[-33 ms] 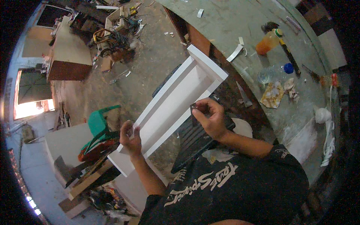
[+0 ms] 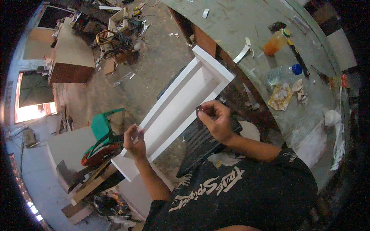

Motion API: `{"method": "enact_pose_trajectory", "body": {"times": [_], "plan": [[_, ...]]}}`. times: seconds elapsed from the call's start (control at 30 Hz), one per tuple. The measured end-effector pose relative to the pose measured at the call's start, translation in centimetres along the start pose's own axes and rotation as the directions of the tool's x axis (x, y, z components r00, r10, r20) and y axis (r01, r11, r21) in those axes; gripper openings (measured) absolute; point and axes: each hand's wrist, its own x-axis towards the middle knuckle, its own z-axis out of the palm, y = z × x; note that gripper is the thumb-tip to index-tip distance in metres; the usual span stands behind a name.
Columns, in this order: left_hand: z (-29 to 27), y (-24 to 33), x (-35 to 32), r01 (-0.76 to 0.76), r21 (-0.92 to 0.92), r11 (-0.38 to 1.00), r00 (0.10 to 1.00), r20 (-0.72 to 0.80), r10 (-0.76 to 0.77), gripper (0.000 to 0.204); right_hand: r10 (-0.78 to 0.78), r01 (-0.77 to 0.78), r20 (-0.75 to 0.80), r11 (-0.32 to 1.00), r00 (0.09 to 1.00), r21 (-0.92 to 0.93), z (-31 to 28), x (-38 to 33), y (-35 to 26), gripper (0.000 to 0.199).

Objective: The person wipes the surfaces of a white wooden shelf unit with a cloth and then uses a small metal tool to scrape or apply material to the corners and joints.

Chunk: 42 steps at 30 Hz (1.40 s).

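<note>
A long white tray-like box (image 2: 175,106) with raised sides slants across the middle in front of me. My left hand (image 2: 135,142) is at its lower left end, over the long edge. Its fingers are loosely curled with the thumb apart, and I see nothing held between them. Above the box's right-hand side, my right hand (image 2: 216,119) is closed in a pinch. A small dark piece (image 2: 199,109) shows at the thumb and fingertip; its kind is too small to make out. Under the box is a dark ribbed surface (image 2: 198,148).
On the greenish table (image 2: 231,23) at right lie an orange-filled bottle (image 2: 273,45), a blue-capped clear bottle (image 2: 279,75) and stained paper (image 2: 280,97). A green chair (image 2: 101,127) stands at left. Farther off are a wooden cabinet (image 2: 73,54) and a heap of cables (image 2: 119,42).
</note>
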Motion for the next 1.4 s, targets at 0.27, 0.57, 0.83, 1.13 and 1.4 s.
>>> {"method": "enact_pose_trajectory", "body": {"times": [0.27, 0.57, 0.83, 1.13, 1.4], "plan": [[-0.4, 0.8, 0.1, -0.113, 0.11, 0.987, 0.99, -0.071, 0.122, 0.041, -0.006, 0.006, -0.008, 1.0, 1.0, 0.027, 0.0, 0.1, 0.2, 0.015], [-0.2, 1.6, -0.3, 0.169, -0.251, 0.953, 0.985, 0.0, -0.175, 0.053, 0.028, -0.03, 0.02, 0.997, 0.999, 0.068, -0.1, -0.1, 0.2, 0.017], [0.4, -0.2, -0.4, 0.131, -0.182, 0.974, 0.987, 0.119, -0.111, 0.054, -0.026, 0.03, -0.047, 0.997, 0.999, 0.078, -0.3, 0.0, 0.9, 0.017], [-0.3, -0.7, -0.9, 0.077, -0.046, 0.996, 0.99, 0.125, -0.071, 0.045, -0.743, 0.616, 0.07, 0.494, 0.666, -0.614, -5.9, 2.2, -4.2, 0.025], [-0.3, -0.4, -0.6, 0.144, 0.011, 0.99, 0.974, 0.173, -0.143, 0.042, -0.699, 0.575, 0.313, 0.171, 0.643, -0.8, -8.8, 3.1, -3.3, 0.028]]}}
